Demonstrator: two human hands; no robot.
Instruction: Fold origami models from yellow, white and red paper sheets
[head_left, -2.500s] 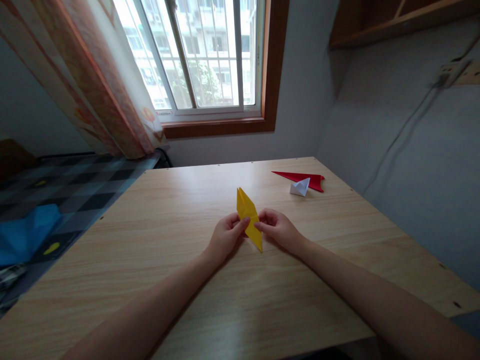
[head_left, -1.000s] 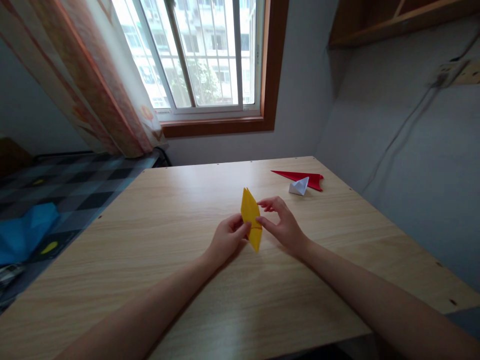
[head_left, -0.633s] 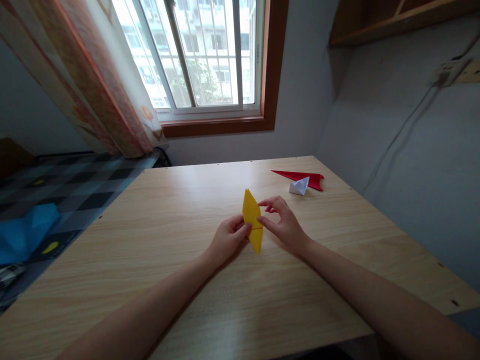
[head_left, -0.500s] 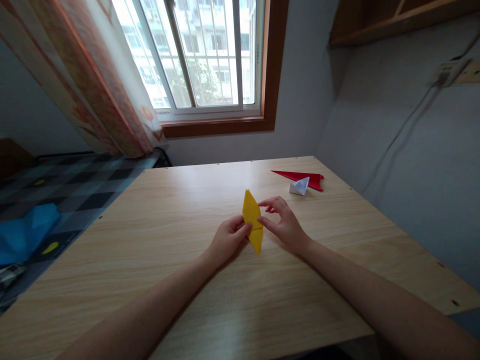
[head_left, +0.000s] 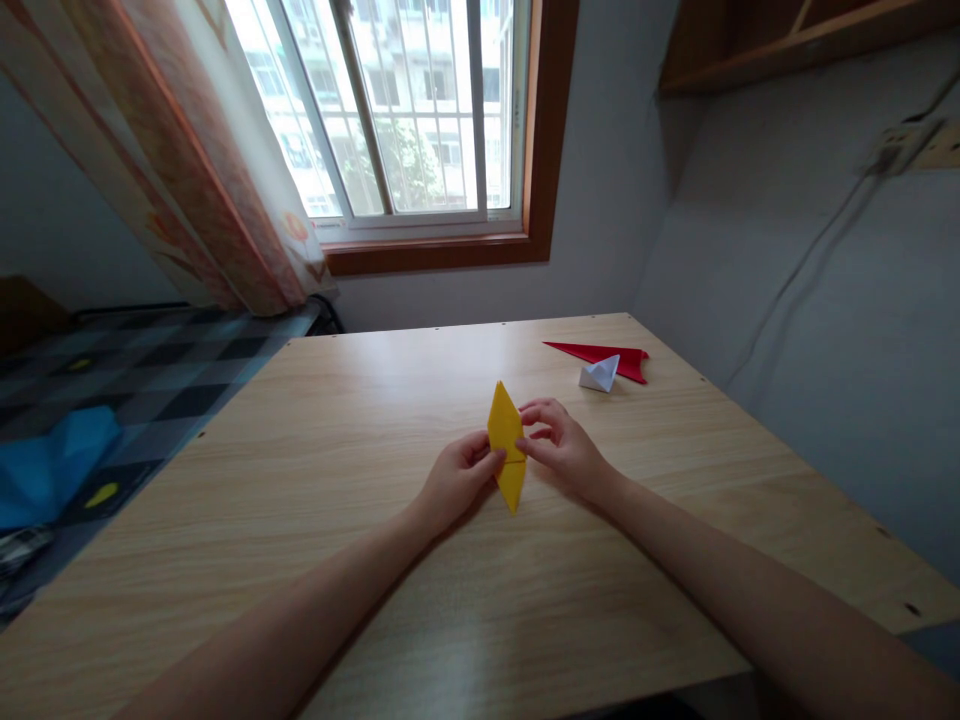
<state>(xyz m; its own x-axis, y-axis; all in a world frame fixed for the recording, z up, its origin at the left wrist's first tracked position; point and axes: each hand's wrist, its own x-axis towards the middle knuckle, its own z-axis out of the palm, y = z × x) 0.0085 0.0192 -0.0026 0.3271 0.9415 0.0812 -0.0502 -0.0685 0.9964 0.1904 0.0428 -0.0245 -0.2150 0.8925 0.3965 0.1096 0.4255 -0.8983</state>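
A piece of yellow folded paper (head_left: 506,425), long and pointed at both ends with a crease across its lower part, is held up above the wooden table (head_left: 360,440). My left hand (head_left: 461,475) pinches its left edge, thumb on the near face and fingers behind. At the right edge, my right hand (head_left: 562,440) has its thumb tip against the paper, with the index fingertip by the upper right side and the other fingers curled. The far sides of the fingers are partly hidden.
A white folded paper boat (head_left: 598,375) sits in front of a red folded paper plane (head_left: 634,365) at the table's far right. Blue paper (head_left: 64,460) lies on the checked bedding (head_left: 150,400) to the left. Beyond the table is a window (head_left: 420,120).
The yellow paper has turned slightly, its top tip shifting right and its bottom tip a little left. My right fingers have moved slightly closer to its right edge.
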